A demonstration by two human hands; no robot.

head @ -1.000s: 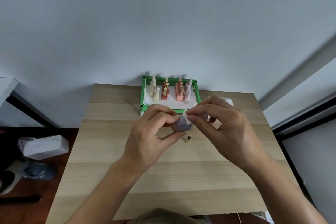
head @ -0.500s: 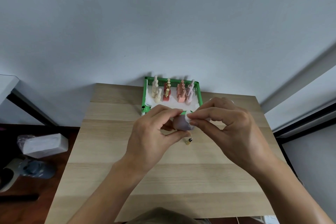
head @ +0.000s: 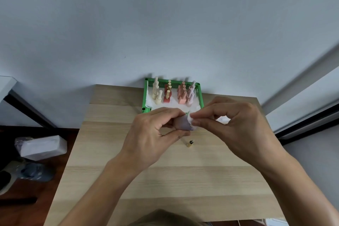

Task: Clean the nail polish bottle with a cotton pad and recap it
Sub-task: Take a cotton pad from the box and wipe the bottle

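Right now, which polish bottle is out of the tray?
The lilac bottle, held by the left hand while the right hand wipes it with cotton pad; the others stand in the green tray.

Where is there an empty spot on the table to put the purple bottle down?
The wooden table is bare on its left side, beside the left hand, and across the near strip in front of both wrists. The back is crowded by the green tray, and the small gold cap lies under the nail polish bottle.

soft even daylight, faint shadows, wide-angle edge bending
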